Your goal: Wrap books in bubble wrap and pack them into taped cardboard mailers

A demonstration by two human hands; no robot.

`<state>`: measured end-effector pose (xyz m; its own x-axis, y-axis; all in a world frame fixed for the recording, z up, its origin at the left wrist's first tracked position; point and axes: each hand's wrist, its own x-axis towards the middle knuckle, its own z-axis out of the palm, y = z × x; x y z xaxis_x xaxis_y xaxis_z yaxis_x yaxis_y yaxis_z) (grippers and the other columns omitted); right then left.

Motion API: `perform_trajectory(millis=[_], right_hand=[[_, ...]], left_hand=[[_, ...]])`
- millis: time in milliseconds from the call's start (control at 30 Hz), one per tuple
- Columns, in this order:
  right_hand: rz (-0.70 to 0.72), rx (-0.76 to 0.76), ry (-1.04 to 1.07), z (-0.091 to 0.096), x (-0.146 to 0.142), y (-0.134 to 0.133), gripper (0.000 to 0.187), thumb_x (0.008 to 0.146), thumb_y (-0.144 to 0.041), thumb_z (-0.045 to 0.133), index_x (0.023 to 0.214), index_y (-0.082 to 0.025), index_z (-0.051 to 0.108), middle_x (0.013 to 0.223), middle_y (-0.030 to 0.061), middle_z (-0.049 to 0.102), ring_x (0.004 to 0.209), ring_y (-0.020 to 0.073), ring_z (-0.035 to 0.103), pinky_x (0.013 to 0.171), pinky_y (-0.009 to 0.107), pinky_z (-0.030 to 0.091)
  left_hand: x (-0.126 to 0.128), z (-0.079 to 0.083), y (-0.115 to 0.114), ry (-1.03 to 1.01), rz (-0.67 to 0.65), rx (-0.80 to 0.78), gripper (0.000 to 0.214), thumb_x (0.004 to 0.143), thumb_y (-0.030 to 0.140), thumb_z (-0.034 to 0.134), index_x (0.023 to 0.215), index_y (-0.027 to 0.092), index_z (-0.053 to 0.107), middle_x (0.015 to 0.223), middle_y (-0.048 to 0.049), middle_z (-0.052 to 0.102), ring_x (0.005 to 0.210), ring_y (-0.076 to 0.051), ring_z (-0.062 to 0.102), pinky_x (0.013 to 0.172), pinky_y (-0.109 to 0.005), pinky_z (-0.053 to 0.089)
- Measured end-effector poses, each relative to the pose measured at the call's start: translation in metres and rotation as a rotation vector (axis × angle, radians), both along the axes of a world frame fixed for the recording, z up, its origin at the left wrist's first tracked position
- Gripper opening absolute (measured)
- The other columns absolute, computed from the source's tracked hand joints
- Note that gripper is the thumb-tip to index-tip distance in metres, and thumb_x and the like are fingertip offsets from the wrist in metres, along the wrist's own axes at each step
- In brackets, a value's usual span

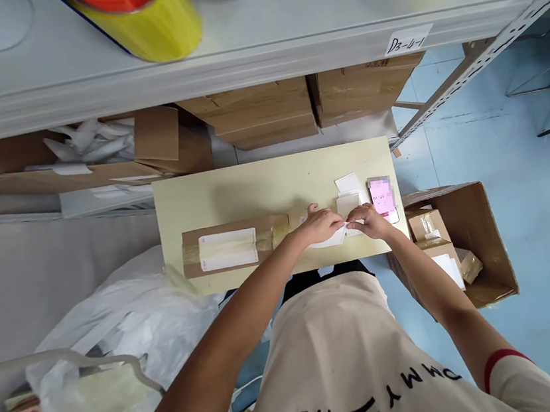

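Note:
My left hand (321,225) and my right hand (369,222) meet over the right half of the cream tabletop (263,187). Their fingertips pinch a white paper slip (330,238) from both sides, partly hidden under the fingers. Just beyond the right fingers lies a small stack of white cards (349,203). A phone (382,198) with a lit pink screen rests right of these cards. Left of my hands, a long cardboard box (234,246) lies flat, taped at both ends and bearing a white label (227,249).
A large open carton (490,240) with several small boxes stands on the floor at right. Behind the table, a grey metal shelf (237,60) overhangs cardboard cartons (263,110). Yellow tape rolls (167,22) sit on it. Crumpled white plastic (148,315) fills the left side.

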<state>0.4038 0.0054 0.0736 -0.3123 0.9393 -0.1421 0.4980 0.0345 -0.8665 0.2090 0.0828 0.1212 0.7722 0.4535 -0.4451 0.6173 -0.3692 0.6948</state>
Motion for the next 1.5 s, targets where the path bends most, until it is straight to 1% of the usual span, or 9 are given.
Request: perform_trajectory(millis=[267,500,667,833,933,1033,1133,1300,1500], right_hand=[[-0.089,-0.02,0.067,-0.012,0.001,-0.001,0.036,0.088,-0.057,0.058,0.077,-0.026,0.072,0.086,0.0059,0.075,0.087,0.0234,0.069,0.095,0.044,0.04],[-0.076,-0.078,0.171,-0.015,0.011,-0.001,0.031,0.089,-0.053,0.058,0.082,-0.025,0.071,0.087,0.0058,0.076,0.084,0.0227,0.07,0.086,0.04,0.047],[-0.068,-0.087,-0.025,-0.022,0.01,-0.007,0.03,0.082,-0.034,0.071,0.11,-0.027,0.064,0.095,0.0039,0.075,0.086,0.0225,0.068,0.095,0.045,0.04],[-0.008,-0.021,-0.19,-0.033,0.014,-0.023,0.015,0.088,-0.017,0.058,0.081,-0.023,0.069,0.087,0.0052,0.075,0.085,0.0218,0.067,0.097,0.047,0.034],[0.015,-0.012,-0.234,-0.026,0.018,-0.033,0.007,0.082,-0.026,0.068,0.088,-0.024,0.071,0.102,0.0086,0.075,0.102,0.0276,0.065,0.101,0.056,0.031],[-0.084,-0.004,-0.133,-0.005,0.008,-0.032,0.055,0.068,-0.047,0.082,0.116,-0.026,0.066,0.13,0.0143,0.063,0.124,0.0357,0.054,0.106,0.062,0.028],[-0.276,-0.044,0.15,0.021,-0.019,-0.017,0.081,0.067,-0.057,0.079,0.136,-0.025,0.05,0.132,0.0144,0.061,0.121,0.0317,0.058,0.101,0.052,0.043],[-0.517,-0.157,0.456,0.05,-0.066,0.002,0.06,0.076,-0.055,0.071,0.124,-0.022,0.055,0.094,0.0065,0.072,0.083,0.0222,0.068,0.075,0.038,0.057],[-0.698,-0.017,0.492,0.072,-0.098,-0.008,0.047,0.076,-0.048,0.07,0.113,-0.022,0.055,0.102,0.0087,0.071,0.091,0.0246,0.068,0.078,0.04,0.057]], left_hand=[[0.011,-0.013,0.005,0.053,0.083,-0.181,0.034,0.087,0.033,0.043,0.058,0.018,0.051,0.052,0.0051,0.044,0.064,-0.014,0.048,0.084,-0.032,0.029],[0.002,-0.02,0.017,0.048,0.173,-0.209,0.033,0.085,0.038,0.042,0.061,0.019,0.053,0.057,0.0037,0.048,0.063,-0.015,0.047,0.068,-0.027,0.033],[0.001,-0.027,0.027,0.059,0.159,-0.094,0.029,0.087,0.037,0.044,0.072,0.02,0.062,0.066,0.0001,0.06,0.064,-0.017,0.051,0.063,-0.027,0.035],[-0.012,-0.027,0.039,0.062,0.242,0.091,0.029,0.089,0.036,0.046,0.073,0.02,0.064,0.07,-0.0034,0.065,0.068,-0.018,0.055,0.067,-0.028,0.038],[-0.023,-0.018,0.044,-0.001,0.353,0.056,0.029,0.089,0.037,0.046,0.071,0.019,0.061,0.067,-0.0014,0.062,0.065,-0.016,0.053,0.065,-0.027,0.037],[-0.026,-0.001,0.042,-0.109,0.44,-0.021,0.03,0.087,0.04,0.046,0.068,0.019,0.057,0.063,0.0014,0.057,0.062,-0.014,0.049,0.061,-0.026,0.036],[-0.021,0.022,0.032,-0.2,0.46,-0.054,0.033,0.085,0.043,0.048,0.064,0.019,0.054,0.059,0.0029,0.052,0.06,-0.012,0.045,0.059,-0.026,0.035],[-0.037,0.057,0.013,-0.321,0.549,-0.146,0.029,0.08,0.046,0.057,0.076,0.017,0.063,0.068,0.0006,0.061,0.064,-0.013,0.053,0.06,-0.026,0.041],[-0.113,0.072,-0.015,-0.512,0.804,-0.393,0.048,0.06,0.045,0.079,0.095,0.015,0.066,0.084,-0.0065,0.072,0.078,-0.02,0.067,0.072,-0.032,0.051]])
